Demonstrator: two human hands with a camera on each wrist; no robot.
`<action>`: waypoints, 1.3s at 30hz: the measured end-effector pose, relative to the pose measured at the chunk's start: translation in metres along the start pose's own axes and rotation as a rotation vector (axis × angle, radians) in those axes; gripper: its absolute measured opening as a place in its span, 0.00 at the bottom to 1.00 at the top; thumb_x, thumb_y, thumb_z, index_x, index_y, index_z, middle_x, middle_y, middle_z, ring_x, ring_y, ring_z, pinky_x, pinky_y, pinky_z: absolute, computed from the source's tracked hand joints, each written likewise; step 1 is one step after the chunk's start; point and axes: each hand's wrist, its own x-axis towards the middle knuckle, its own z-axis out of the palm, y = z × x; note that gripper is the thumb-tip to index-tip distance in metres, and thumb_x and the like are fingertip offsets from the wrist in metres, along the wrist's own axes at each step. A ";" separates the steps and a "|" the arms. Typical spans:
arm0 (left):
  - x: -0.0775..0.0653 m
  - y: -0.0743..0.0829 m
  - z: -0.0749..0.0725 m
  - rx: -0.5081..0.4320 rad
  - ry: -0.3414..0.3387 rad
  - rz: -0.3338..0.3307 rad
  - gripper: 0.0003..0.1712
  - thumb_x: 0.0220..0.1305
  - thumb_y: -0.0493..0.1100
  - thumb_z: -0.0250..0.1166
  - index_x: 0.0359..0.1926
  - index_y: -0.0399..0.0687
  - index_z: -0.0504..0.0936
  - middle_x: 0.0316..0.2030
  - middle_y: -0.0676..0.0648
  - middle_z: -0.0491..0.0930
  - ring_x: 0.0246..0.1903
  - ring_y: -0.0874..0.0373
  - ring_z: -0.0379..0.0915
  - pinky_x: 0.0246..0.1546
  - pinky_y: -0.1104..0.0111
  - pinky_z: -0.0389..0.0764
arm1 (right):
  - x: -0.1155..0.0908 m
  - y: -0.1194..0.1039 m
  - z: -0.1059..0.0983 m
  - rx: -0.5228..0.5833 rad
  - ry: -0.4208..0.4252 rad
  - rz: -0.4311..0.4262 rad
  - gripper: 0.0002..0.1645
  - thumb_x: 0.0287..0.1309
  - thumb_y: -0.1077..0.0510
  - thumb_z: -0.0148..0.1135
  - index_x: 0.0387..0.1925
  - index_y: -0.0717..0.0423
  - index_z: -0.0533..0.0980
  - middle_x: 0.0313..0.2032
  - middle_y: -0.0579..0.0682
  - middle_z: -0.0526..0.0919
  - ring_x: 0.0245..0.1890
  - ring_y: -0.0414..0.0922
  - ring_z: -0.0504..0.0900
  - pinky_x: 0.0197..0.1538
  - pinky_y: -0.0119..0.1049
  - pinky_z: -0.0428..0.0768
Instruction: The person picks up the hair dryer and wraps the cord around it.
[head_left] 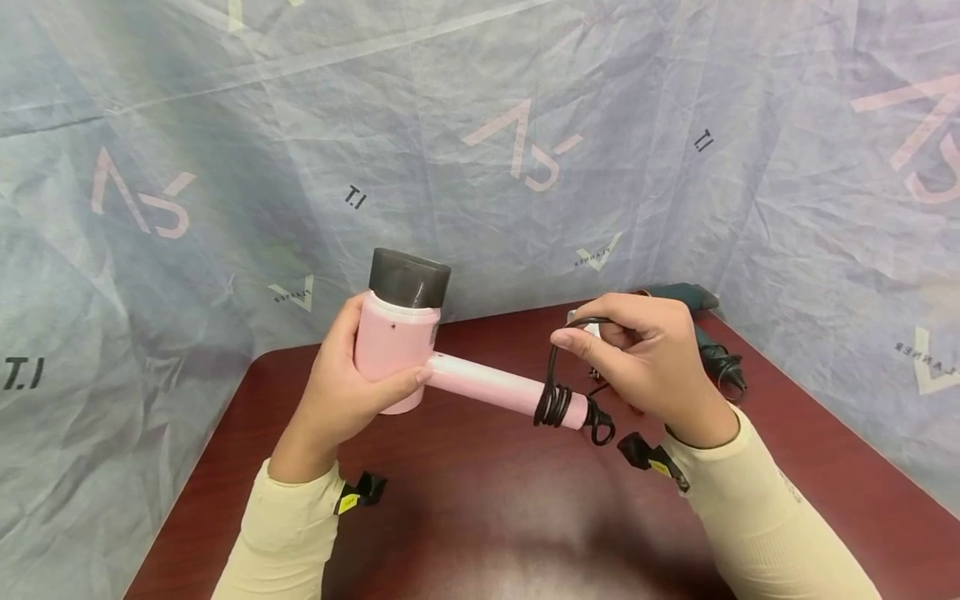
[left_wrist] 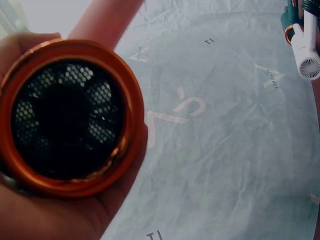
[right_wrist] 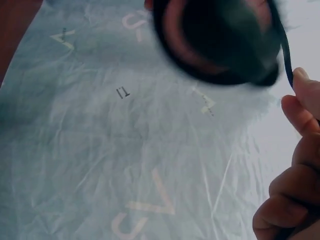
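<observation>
A pink hair dryer (head_left: 393, 346) with a dark nozzle (head_left: 409, 279) is held up over the table, nozzle upward and handle pointing right. My left hand (head_left: 330, 387) grips its body, thumb across the front. In the left wrist view, the dryer's copper-coloured rear ring (left_wrist: 136, 100) surrounds a dark mesh intake. Several turns of black cord (head_left: 553, 406) circle the handle's end, and a small loop hangs beyond it. My right hand (head_left: 652, 358) pinches the cord above those turns between thumb and forefinger. In the right wrist view, its other fingers (right_wrist: 287, 212) are curled.
Behind my right hand, a dark green hair dryer (head_left: 678, 293) lies at the table's far right, its black cord (head_left: 723, 371) bundled. A white hair dryer (left_wrist: 304, 57) lies beside it in the left wrist view. Grey printed sheeting (head_left: 480, 167) hangs around the dark red table (head_left: 480, 500).
</observation>
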 end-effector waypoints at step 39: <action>0.010 0.008 -0.003 -0.570 0.419 0.197 0.31 0.55 0.24 0.65 0.62 0.33 0.74 0.51 0.34 0.80 0.44 0.44 0.81 0.44 0.60 0.86 | -0.022 -0.004 0.046 -0.361 -0.512 0.203 0.14 0.78 0.47 0.53 0.34 0.45 0.77 0.21 0.33 0.71 0.21 0.31 0.67 0.28 0.30 0.73</action>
